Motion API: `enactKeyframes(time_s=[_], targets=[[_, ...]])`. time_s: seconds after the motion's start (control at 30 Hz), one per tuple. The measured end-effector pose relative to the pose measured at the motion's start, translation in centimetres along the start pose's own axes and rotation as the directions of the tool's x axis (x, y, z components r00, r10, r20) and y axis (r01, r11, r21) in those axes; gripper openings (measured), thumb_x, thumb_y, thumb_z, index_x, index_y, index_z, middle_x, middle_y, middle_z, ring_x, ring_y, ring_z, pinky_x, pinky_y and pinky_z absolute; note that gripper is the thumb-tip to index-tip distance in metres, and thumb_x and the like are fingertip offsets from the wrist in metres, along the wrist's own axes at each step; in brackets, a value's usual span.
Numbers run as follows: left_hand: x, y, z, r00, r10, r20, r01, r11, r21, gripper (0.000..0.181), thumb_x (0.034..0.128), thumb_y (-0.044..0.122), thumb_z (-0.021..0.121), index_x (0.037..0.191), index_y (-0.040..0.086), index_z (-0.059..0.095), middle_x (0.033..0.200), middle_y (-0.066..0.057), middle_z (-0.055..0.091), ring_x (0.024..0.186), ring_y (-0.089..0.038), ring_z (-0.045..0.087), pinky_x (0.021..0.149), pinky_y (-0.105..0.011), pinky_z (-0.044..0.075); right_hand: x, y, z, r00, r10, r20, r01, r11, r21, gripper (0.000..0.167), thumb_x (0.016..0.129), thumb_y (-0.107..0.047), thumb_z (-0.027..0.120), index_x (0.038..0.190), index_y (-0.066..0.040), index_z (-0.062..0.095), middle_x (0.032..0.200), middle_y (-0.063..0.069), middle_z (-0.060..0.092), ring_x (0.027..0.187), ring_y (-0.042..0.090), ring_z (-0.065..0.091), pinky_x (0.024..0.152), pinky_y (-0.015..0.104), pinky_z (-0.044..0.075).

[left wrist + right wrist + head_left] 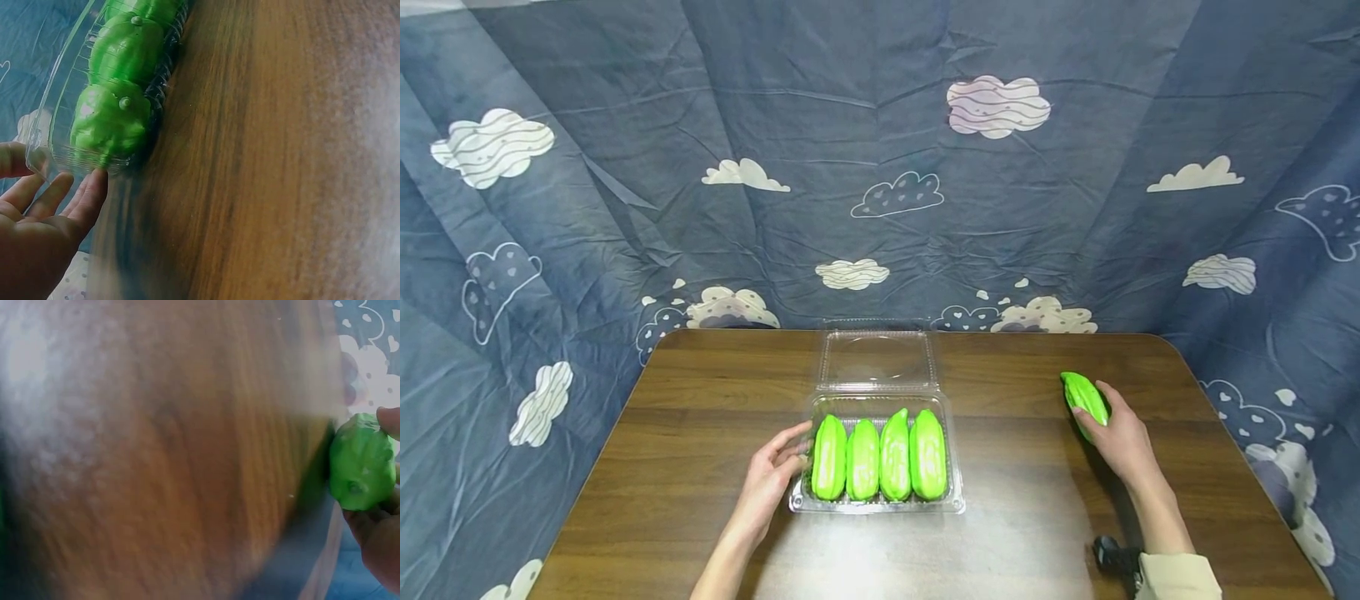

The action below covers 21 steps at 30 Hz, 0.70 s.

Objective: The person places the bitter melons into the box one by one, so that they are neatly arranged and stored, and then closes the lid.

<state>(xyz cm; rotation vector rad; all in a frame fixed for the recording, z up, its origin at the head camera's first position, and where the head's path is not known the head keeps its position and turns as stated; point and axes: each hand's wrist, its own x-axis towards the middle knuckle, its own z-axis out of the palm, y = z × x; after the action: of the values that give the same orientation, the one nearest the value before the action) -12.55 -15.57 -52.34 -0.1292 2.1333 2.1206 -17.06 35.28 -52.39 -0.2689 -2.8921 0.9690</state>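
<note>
On the table stands a clear plastic clamshell container (953, 492), its lid (880, 358) folded back. Inside, several bright green ridged bitter melons (863, 460) lie side by side. At the container's left edge is my left hand (769, 473), its fingers loosely extended and touching the clear wall; the left wrist view shows the fingertips (97, 181) beside the nearest bitter melon (111, 122). Over the right part of the table, my right hand (1120, 437) grips another bitter melon (1084, 400) between thumb and fingers. That bitter melon (361, 465) shows end-on in the right wrist view.
The brown wooden table (1015, 517) has rounded far corners. A blue curtain (880, 125) with cloud prints hangs behind it and at both sides. A black strap mount (1112, 557) sits on my right wrist by the beige sleeve (1180, 579).
</note>
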Motion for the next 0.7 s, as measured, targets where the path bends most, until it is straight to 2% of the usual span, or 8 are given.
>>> enactKeyframes(time_s=[0.1,0.43,0.7], targets=[[0.0,0.0,0.0,1.000,-0.006,0.000,0.006,1.000,0.003,0.055,0.0837,-0.004,0.060,0.137,0.009,0.057,0.130,-0.019,0.060,0.122,-0.029,0.055,0.102,-0.041,0.041,0.0,0.3,0.1,0.999,0.038,0.023,-0.038,0.999,-0.003,0.074,0.099,-0.040,0.054,0.149,0.006,0.026,0.134,0.040,0.042,0.106,0.052,0.050,0.078,0.058,0.042],[0.1,-0.1,0.0,1.000,0.011,0.000,-0.011,1.000,-0.013,0.055,0.0835,-0.006,0.058,0.137,0.006,0.056,0.135,-0.020,0.056,0.123,-0.032,0.054,0.100,-0.038,0.045,-0.4,0.2,-0.2,0.994,0.083,0.075,-0.084,0.996,0.008,0.078,0.098,-0.046,0.052,0.146,0.011,0.029,0.128,0.039,0.046,0.105,0.048,0.051,0.078,0.055,0.043],[0.1,-0.3,0.1,1.000,0.016,0.000,-0.016,1.000,-0.014,0.055,0.0832,-0.006,0.057,0.137,0.005,0.055,0.132,-0.022,0.057,0.122,-0.033,0.055,0.094,-0.031,0.047,-1.5,-0.6,0.2,0.995,0.061,0.085,-0.067,0.995,0.068,0.077,0.099,-0.045,0.052,0.146,0.012,0.029,0.126,0.037,0.049,0.104,0.044,0.053,0.077,0.051,0.045]])
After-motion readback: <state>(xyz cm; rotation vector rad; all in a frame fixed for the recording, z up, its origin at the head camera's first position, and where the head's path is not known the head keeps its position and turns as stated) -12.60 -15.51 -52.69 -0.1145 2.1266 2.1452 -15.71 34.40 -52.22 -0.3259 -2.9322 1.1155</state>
